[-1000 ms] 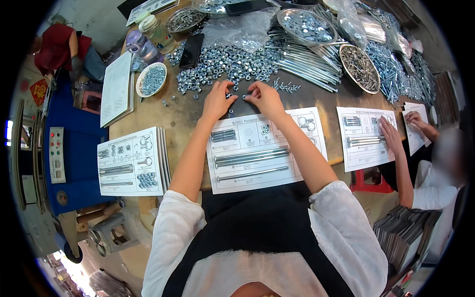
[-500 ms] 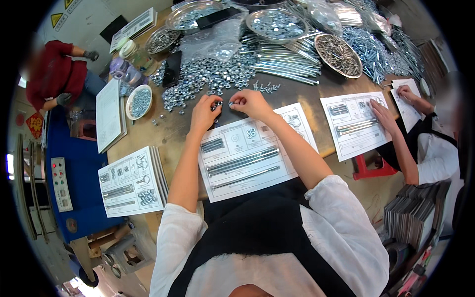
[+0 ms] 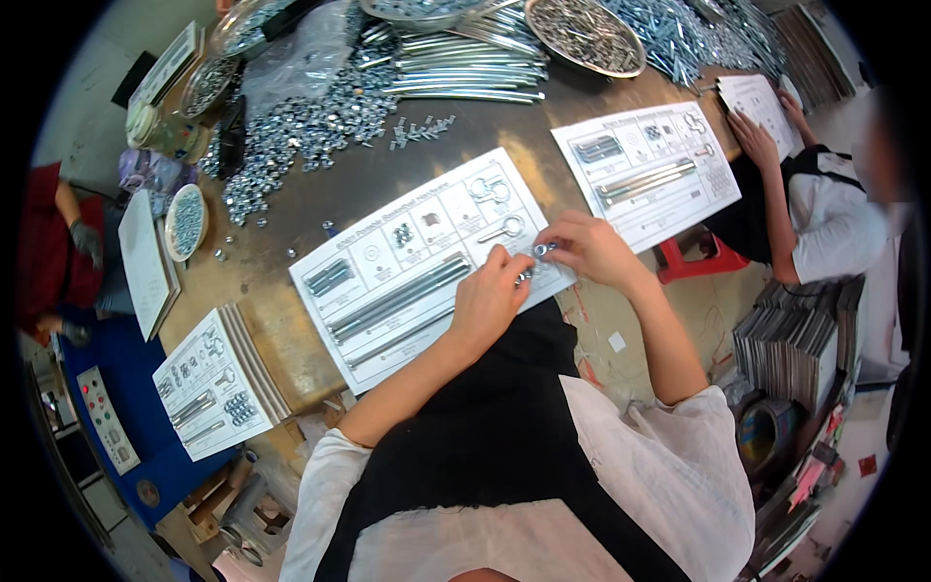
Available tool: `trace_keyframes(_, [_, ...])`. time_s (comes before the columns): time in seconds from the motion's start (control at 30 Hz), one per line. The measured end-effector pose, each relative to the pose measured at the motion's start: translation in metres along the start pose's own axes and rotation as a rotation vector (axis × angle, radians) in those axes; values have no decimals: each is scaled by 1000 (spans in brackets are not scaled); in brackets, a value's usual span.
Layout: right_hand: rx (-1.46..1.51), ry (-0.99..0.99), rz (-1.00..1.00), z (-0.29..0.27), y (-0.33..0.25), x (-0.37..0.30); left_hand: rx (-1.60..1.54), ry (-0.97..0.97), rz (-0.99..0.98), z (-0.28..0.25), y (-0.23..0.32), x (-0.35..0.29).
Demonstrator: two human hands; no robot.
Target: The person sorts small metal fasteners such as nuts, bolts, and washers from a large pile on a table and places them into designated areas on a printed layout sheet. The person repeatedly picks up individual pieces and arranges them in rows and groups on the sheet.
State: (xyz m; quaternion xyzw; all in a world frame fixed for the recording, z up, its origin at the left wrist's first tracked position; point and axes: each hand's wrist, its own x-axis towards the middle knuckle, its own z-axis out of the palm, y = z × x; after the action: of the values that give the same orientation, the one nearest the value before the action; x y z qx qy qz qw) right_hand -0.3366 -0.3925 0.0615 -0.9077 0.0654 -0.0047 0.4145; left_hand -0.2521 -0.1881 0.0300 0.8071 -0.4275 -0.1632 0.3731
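A white sheet (image 3: 325, 291) with panels of hardware lies before me at the table edge. Long silver bolts (image 3: 398, 296) show across it; whether they are real or printed I cannot tell. Over its lower right part, my left hand (image 3: 490, 296) is closed around several metal nuts (image 3: 525, 275), partly hidden by the fingers. Just right of it, my right hand (image 3: 596, 250) pinches a shiny nut (image 3: 544, 249) between thumb and fingertips. The two hands are close together. Beyond the sheet spreads a pile of loose nuts (image 3: 291, 136).
Small screws (image 3: 422, 130) and long rods (image 3: 470, 63) lie farther back, beside a bowl of bolts (image 3: 587, 37). A white dish (image 3: 186, 223) and stacked sheets (image 3: 208, 388) are at left. At right, a co-worker's hand (image 3: 754, 136) rests by another sheet (image 3: 635, 233).
My hands have moved from the nut pile to the sheet's lower right, carrying nuts. My view has turned right. The co-worker's hand has left the nearer sheet for a farther one.
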Motion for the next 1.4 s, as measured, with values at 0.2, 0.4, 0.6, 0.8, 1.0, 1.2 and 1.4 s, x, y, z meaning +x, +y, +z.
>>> trace_keyframes(0.2, [-39,30,-141,13,6,-14,62,-6,53,9,-1,-5])
trace_keyframes(0.4, [12,42,-143,18,12,-14,91,-28,25,7,2,-9])
trace_keyframes(0.6, [-5,51,-128,22,15,-15,86,18,102,10,-6,-14])
trace_keyframes(0.8, [-8,58,-76,26,12,-18,67,44,142,12,-9,-16])
trace_keyframes(1.0, [5,39,24,27,4,-18,110,127,180,17,-12,-15])
trace_keyframes(1.2, [30,68,18,29,4,-19,123,150,185,17,-7,-13])
trace_keyframes(1.4, [24,46,29,28,5,-19,144,134,183,21,-12,-12])
